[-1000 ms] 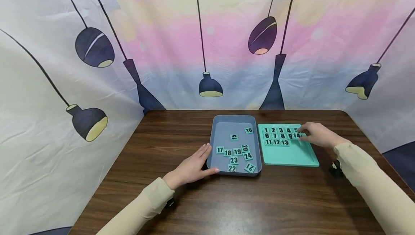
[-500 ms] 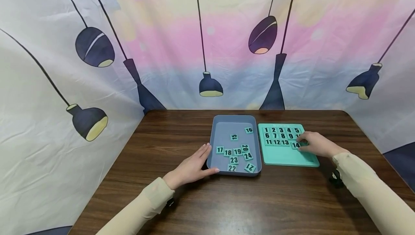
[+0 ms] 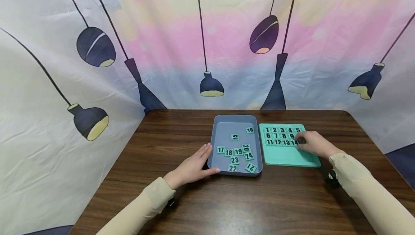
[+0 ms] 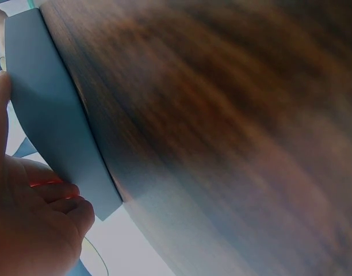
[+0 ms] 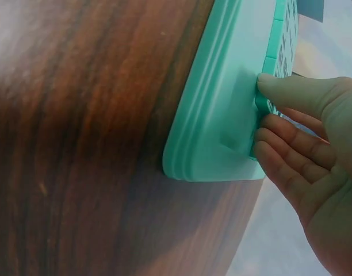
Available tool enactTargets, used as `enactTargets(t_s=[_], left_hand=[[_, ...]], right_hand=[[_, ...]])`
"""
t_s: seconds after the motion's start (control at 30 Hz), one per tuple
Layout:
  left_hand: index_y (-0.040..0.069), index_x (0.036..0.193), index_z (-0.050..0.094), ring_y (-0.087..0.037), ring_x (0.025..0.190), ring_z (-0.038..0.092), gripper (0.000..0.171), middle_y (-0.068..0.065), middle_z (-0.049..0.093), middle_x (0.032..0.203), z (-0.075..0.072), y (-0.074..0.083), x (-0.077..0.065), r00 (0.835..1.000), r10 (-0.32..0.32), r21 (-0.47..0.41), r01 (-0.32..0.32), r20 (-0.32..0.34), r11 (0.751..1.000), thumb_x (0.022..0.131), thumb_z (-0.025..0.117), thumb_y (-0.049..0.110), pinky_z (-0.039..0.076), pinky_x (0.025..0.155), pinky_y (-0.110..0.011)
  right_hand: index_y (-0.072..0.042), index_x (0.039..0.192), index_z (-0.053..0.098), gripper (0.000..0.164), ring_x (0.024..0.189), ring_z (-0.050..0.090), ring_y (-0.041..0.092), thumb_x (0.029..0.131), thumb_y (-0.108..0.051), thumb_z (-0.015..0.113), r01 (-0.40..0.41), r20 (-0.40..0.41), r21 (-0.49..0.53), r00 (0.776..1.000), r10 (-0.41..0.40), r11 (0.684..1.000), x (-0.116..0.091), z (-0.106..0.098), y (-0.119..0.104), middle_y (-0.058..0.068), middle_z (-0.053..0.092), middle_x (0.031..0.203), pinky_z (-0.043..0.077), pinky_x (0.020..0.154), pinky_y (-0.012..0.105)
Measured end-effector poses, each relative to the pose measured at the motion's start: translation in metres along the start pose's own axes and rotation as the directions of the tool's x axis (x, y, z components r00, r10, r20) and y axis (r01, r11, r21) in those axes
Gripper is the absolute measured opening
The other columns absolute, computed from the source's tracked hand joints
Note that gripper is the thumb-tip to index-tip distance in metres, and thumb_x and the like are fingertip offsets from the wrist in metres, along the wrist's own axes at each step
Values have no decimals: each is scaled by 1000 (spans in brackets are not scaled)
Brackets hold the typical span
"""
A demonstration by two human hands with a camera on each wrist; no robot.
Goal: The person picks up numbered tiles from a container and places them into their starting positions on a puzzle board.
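My right hand (image 3: 315,144) pinches a small green number tile marked 14 (image 3: 293,142) between thumb and fingers. The tile is in the third row on the mint-green board (image 3: 285,157), just right of tile 13 (image 3: 286,142). In the right wrist view, the tile's edge (image 5: 262,103) shows under my thumb. Tiles 1 to 9 fill much of the two rows above; my fingers hide the right end of the second row. My left hand (image 3: 190,166) rests against the near left corner of the blue-grey tray (image 3: 223,130), fingers along its side wall (image 4: 55,103), thumb at the front edge.
Several loose number tiles lie in the tray, among them 15 (image 3: 235,137), 16 (image 3: 249,130) and 22 (image 3: 232,168). Some are turned. Tray and board stand side by side on a brown wooden table (image 3: 246,206). A printed cloth (image 3: 168,40) hangs behind it.
My right hand has brought tile 14 down from the second row to the third, then slid it left up to tile 13. My left hand stays in place.
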State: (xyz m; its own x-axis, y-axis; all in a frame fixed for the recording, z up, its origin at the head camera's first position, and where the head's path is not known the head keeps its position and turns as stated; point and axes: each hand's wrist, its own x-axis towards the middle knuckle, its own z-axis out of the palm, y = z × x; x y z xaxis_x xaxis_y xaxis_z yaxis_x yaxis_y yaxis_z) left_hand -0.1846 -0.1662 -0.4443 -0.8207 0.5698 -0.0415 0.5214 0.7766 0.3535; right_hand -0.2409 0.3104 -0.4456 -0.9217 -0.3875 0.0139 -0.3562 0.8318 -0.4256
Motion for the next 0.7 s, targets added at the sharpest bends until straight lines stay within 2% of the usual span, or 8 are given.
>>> enactTargets(t_s=[0.43, 0.7], left_hand=[[1, 160, 21, -24, 154, 13, 99, -15, 15, 167, -2, 1, 0, 1000, -5, -2, 5, 4, 1000, 95, 51, 69, 28, 118, -44], [1, 160, 22, -25, 154, 14, 99, -16, 17, 167, -1, 2, -1, 1000, -2, -11, 2, 1, 1000, 95, 52, 69, 29, 118, -45]], right_hand=[[7, 114, 69, 33, 91, 64, 31, 89, -13, 77, -3, 6, 14, 1000, 3, 1000, 0, -4, 0, 16, 68, 102, 53, 74, 48], [8, 120, 68, 39, 98, 65, 33, 92, -19, 75, 14, -12, 18, 1000, -14, 1000, 3, -20, 1, 19, 69, 111, 55, 77, 48]])
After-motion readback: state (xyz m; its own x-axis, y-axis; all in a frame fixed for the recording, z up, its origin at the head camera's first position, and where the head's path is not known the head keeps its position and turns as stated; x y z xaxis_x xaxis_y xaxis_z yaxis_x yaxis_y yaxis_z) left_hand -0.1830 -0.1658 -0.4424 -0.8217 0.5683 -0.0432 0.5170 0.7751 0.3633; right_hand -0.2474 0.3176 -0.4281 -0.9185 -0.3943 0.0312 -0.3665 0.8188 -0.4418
